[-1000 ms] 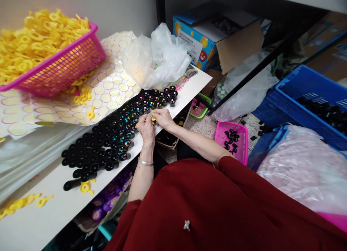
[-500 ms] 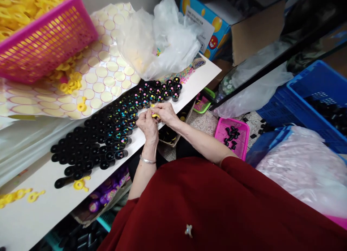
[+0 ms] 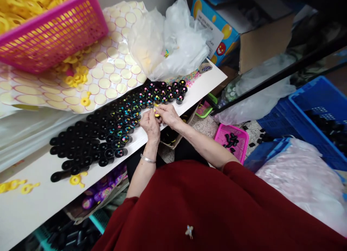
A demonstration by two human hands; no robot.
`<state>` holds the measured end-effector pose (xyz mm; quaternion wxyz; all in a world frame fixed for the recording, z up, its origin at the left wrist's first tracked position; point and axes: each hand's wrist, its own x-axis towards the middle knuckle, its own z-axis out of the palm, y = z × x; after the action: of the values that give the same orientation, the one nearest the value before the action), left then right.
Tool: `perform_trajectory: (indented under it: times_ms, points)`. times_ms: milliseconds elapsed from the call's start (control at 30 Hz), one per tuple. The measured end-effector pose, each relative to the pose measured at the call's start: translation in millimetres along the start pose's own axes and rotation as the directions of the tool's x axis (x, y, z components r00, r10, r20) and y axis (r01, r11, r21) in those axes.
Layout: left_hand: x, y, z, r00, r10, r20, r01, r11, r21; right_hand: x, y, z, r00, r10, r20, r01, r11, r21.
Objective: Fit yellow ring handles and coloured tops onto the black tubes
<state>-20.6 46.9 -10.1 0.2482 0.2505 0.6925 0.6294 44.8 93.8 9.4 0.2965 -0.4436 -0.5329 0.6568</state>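
Note:
My left hand (image 3: 150, 125) and my right hand (image 3: 168, 115) meet over the front edge of the table, both with fingers closed. Between their fingertips shows a small yellow plastic piece (image 3: 156, 113), mostly covered by the fingers; both hands grip it. Just beyond my fingers stand packed rows of small black cups (image 3: 89, 142). Those nearest the hands have bright pink, yellow and blue bits in them, such as the cup (image 3: 180, 98) at the right end. Yellow rings with stubby handles (image 3: 78, 179) lie at the near left edge of the rows.
A pink basket (image 3: 62, 30) full of yellow rings rests on a circle-printed sheet (image 3: 115, 77). Crumpled clear plastic bags (image 3: 173, 45) lie behind the cups. On the floor at right are a pink tray (image 3: 241, 144) with black pieces and blue crates (image 3: 320, 95). Boxes stand under the table.
The camera view has shifted slightly, moving the tabletop a little. My hands stay together at the same spot by the cups, and the yellow piece between them has turned slightly.

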Motion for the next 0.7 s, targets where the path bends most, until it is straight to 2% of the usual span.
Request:
perform_trajectory:
  times_ms: [133, 333, 500, 700]
  points:
    - [1, -1, -0.7, 1.0, -0.022, 0.022, 0.023, 0.998, -0.06, 0, -1, -3, 0.997, -0.064, 0.048, 0.064, 0.998, -0.015]
    - [1, 0, -1.7, 0.999, -0.004, 0.051, 0.013, 0.986, -0.168, 0, -10, -1, 1.0, 0.031, -0.005, -0.03, 0.998, 0.056]
    - [0, 5, -2.0, 0.999, 0.022, 0.028, -0.016, 0.981, -0.195, -1, -16, 1, 0.999, 0.041, -0.021, -0.037, 0.99, 0.134]
    - [-1, 5, -5.9, 0.996, -0.036, 0.076, 0.05, 0.979, -0.197, -5, -22, 3, 0.999, 0.04, -0.038, -0.035, 0.992, 0.121]
